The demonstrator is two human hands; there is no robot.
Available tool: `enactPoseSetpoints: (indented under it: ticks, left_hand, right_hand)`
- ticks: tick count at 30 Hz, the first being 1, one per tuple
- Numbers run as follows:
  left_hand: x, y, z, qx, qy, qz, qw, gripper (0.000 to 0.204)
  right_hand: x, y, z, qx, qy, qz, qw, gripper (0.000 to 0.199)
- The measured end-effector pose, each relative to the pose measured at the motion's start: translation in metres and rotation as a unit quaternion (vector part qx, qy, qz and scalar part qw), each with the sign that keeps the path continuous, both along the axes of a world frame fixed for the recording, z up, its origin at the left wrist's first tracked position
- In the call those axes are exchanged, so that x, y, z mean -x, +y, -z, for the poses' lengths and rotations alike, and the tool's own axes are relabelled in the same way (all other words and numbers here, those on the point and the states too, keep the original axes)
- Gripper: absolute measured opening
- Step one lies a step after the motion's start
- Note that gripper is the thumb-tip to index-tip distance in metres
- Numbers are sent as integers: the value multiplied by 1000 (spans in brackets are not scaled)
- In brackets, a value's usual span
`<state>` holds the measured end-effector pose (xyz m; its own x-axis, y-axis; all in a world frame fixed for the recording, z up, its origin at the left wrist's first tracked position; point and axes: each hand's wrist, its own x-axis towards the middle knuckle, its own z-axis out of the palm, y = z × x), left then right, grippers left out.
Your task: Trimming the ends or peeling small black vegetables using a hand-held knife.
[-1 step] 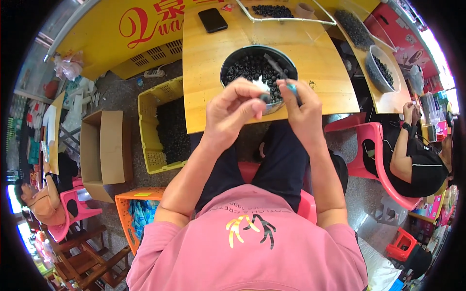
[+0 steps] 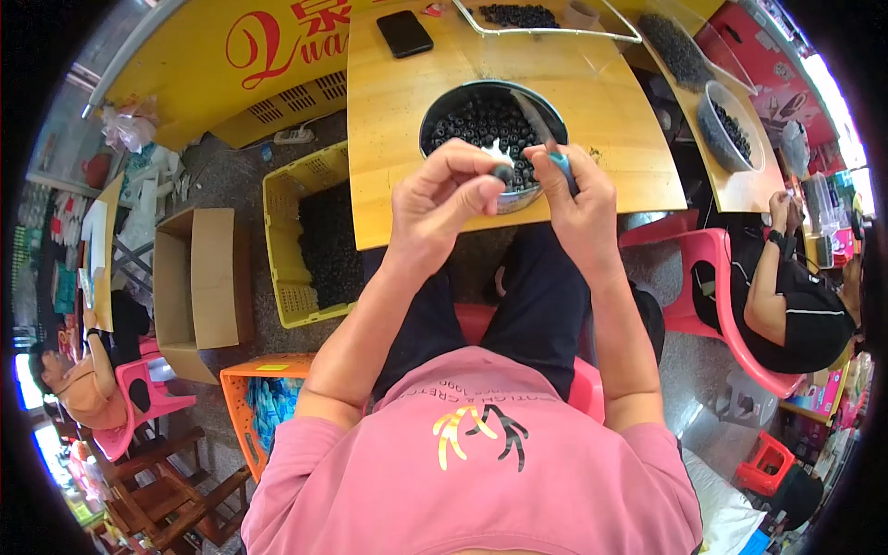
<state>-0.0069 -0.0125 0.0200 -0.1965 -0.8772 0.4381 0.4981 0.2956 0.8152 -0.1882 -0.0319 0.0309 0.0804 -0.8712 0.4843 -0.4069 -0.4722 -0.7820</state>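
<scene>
My left hand (image 2: 444, 196) pinches a small dark round piece (image 2: 502, 173) between thumb and fingertips, above the near rim of a round bowl. In my right hand (image 2: 581, 205) is a small knife (image 2: 535, 118) with a blue-teal handle, its blade pointing up and away over the bowl's right side. The two hands are close together but apart. The metal bowl (image 2: 428, 118) on the table holds many black, bead-like round pieces (image 2: 481, 118), some showing holes. Something white (image 2: 499, 148) lies in it just beyond my left fingertips.
On the wooden table (image 2: 393, 102) lie a black phone (image 2: 404, 35) and a white-rimmed clear tray (image 2: 555, 34). Left on the floor are a yellow crate (image 2: 282, 250) of dark pieces, a cardboard box (image 2: 217, 268) and an orange crate (image 2: 239, 393). People sit at both sides; a tub (image 2: 710, 139) stands right.
The knife blade has swung slightly, its tip now farther up and away over the bowl. My left hand has barely moved and still pinches the dark piece.
</scene>
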Motion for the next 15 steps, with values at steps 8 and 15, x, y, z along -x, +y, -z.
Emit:
enactPoseSetpoints:
  ticks: [8,15]
  left_hand:
    - [5,-9,6,27,-81,-110,990,17]
    - [-1,-6,6,23,-77,-101,992,17]
  right_hand:
    - [-20,16,-22,-246,-301,-146,910,22]
    - [-20,14,-9,-307,-349,-172,868,21]
